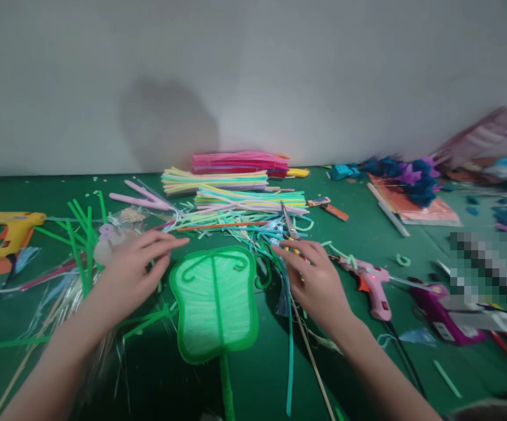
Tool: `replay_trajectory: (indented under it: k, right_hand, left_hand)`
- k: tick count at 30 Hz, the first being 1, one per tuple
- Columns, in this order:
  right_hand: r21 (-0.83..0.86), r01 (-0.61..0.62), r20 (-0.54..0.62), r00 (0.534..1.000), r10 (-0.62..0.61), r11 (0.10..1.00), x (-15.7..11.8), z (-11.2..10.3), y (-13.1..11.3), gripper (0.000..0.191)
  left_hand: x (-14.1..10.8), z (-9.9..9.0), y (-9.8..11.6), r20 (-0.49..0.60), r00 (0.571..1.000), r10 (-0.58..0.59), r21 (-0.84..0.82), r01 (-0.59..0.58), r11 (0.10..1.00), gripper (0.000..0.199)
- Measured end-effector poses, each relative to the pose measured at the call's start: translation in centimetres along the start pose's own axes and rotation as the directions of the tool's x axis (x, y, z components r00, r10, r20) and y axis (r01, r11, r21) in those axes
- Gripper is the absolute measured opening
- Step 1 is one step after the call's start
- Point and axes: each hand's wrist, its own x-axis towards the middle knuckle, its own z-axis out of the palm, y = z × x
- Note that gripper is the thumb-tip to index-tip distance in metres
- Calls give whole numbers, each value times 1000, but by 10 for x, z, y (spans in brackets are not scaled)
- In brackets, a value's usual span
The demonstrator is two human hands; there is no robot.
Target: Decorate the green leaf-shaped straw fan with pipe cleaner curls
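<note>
At the lower centre of the head view, a green leaf-shaped fan (200,310) lies on the green worktop (358,234), its stem (226,386) running to the bottom edge. Darker green pipe cleaner borders it and forms a midrib, with a curl on each side near the top. Left of the fan is the left hand (137,266), its fingers loosely extended toward the fan and nothing in its grasp. To the right, the right hand (314,278) has its fingers bent beside the scissors (289,222); whether it grips anything, I cannot tell. A loose green curl (262,275) sits between this hand and the fan. Pipe-cleaner bundles, pink (240,162), pale yellow (213,180) and mixed pastel (253,200), lie at upper centre. A yellow glue gun (16,231) is at the left edge; a pink glue gun (373,286) lies right of centre.
</note>
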Motion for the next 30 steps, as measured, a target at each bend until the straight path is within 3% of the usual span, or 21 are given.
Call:
replay_trajectory:
  k: [2, 6, 10, 12, 16, 18, 20, 22, 25, 27, 30]
  right_hand:
    - [-57, -106, -43, 994, 104, 993, 1, -7, 8, 33]
    - [-152, -245, 58, 965, 256, 958, 1, -8, 6, 20]
    - [-99, -172, 306, 932, 195, 980, -9, 7, -12, 16]
    - [-83, -139, 362, 918, 160, 987, -17, 16, -20, 18]
    - [-85, -122, 370, 917, 145, 989, -28, 20, -22, 13]
    - [-49, -149, 347, 925, 157, 988, -30, 8, -21, 14]
    - [117, -253, 289, 934, 211, 960, -32, -8, -24, 12]
    - [423, -409, 259, 910, 324, 809, -34, -22, -35, 10]
    - [756, -539, 385, 825, 415, 370, -38, -21, -61, 19]
    - [815, -570, 493, 777, 390, 104, -41, -6, -80, 25]
    - [785, -610, 589, 684, 430, -103, -46, 23, -99, 32]
  left_hand:
    - [-14, -8, 4, -177, 983, -39, 11, 42, 999, 29]
    - [-39, -7, 11, -309, 940, -148, -70, 133, 989, 24]
    - [-54, 11, 15, -339, 914, -221, -118, 192, 974, 23]
    - [-59, 21, 15, -341, 915, -216, -136, 179, 974, 24]
    - [-64, 36, 15, -313, 927, -208, -172, 160, 972, 25]
    - [-64, 38, 16, -310, 929, -201, -180, 150, 972, 25]
    - [-64, 39, 18, -305, 931, -199, -181, 148, 972, 25]
    - [-66, 36, 21, -300, 934, -193, -172, 146, 974, 24]
    - [-74, 32, 29, -298, 935, -192, -131, 159, 978, 24]
    - [-85, 33, 37, -299, 935, -193, -97, 172, 980, 25]
    - [-108, 43, 50, -319, 933, -164, -16, 168, 986, 24]
